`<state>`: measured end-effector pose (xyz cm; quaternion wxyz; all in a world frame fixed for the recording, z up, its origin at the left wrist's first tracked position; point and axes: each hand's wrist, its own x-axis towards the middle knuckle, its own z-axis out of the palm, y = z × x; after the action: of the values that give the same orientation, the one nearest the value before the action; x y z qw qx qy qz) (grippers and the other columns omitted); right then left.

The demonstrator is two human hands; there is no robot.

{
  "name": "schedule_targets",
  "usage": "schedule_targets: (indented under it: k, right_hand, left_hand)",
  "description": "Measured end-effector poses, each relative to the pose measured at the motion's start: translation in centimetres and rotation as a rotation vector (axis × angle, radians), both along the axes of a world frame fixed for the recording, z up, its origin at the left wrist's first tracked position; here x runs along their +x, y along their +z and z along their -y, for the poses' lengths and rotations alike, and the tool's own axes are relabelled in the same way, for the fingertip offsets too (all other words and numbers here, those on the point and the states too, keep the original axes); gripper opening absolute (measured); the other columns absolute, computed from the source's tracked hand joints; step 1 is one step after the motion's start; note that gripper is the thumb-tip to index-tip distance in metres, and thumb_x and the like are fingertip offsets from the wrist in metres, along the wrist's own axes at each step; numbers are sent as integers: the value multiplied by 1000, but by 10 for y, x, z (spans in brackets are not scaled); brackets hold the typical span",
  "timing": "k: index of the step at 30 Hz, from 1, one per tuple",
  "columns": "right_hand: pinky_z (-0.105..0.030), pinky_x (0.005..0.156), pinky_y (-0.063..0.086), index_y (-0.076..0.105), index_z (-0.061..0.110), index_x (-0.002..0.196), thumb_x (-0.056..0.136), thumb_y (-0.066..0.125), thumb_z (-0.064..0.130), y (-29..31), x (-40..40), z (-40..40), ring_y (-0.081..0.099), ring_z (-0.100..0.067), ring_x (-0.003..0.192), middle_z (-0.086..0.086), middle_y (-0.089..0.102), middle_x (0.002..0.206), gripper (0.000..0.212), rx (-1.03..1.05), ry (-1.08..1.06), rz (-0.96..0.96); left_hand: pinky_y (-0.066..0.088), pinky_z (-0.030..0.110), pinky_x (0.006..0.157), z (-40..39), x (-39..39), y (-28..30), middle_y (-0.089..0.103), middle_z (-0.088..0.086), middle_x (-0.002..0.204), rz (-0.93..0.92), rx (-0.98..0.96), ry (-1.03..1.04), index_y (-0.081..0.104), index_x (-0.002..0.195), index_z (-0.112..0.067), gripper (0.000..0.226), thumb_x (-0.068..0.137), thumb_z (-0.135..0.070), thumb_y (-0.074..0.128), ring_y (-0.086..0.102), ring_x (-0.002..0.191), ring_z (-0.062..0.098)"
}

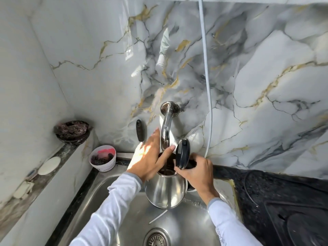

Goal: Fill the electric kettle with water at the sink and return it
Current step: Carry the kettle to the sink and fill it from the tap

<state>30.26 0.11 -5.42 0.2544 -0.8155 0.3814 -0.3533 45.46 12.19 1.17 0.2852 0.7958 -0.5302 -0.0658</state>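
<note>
A steel electric kettle [166,189] hangs over the steel sink [124,201], held by its black handle in my right hand [198,172]. Its black lid [182,153] stands flipped up. The kettle's mouth sits right under the chrome wall tap [166,125]. My left hand [150,157] reaches up with fingers spread, its thumb and fingers on either side of the tap's spout end, just above the kettle's mouth. Whether water is running I cannot tell. Both arms wear white sleeves.
The drain [157,237] lies near the bottom edge. A white cup [103,160] with scrubbers and a dark bowl [71,132] stand on the left ledge, with a white soap [49,165]. A black countertop [284,201] lies right. A grey cord [206,77] hangs down the wall.
</note>
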Motion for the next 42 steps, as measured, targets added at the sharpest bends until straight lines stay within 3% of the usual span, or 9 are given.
schedule_targets:
  k: [2,4,8,10,14,20,42]
  right_hand:
    - [-37,68,62,74,13,72,55,74,68,2,0,1,79,-24,71,-1,83,72,58,0,3,-8]
    - [-37,69,61,74,13,71,55,73,72,4,0,1,78,-23,71,0,82,72,61,-2,15,-13]
    - [-40,69,63,75,12,72,55,75,66,6,1,2,79,-23,71,-1,84,74,56,-9,20,-13]
    - [-40,68,63,75,12,71,55,76,66,6,1,2,79,-22,71,-1,84,75,56,-21,26,-12]
    - [-38,66,63,75,13,71,56,75,70,4,1,2,78,-21,68,0,84,73,59,-31,23,-25]
    - [-40,61,60,72,11,67,57,77,68,2,-1,2,74,-25,61,-1,81,68,58,-49,12,-32]
    - [-42,65,61,75,11,70,60,74,70,2,-3,1,76,-25,65,-3,82,70,61,-37,28,-29]
  left_hand:
    - [18,52,127,-17,0,-11,12,9,171,75,59,41,0,160,-14,101,89,-84,19,14,156,20]
    - [11,56,128,-30,1,-26,4,3,172,196,111,81,-1,160,-13,113,79,-92,10,2,157,13]
    - [19,62,122,-46,-2,-46,21,11,168,444,205,120,21,158,-5,115,81,-91,15,20,155,20]
    - [27,64,117,-49,-4,-51,33,15,163,445,203,120,36,153,-4,109,84,-88,23,32,151,24]
    - [32,68,114,-50,-6,-56,36,16,162,426,225,110,44,150,-8,103,86,-87,27,34,150,26]
    - [34,68,112,-52,-10,-56,35,15,163,424,230,113,43,150,-8,105,87,-87,16,34,150,26]
    - [28,67,116,-52,-11,-58,27,12,166,429,251,116,35,155,-11,106,85,-88,15,26,153,25]
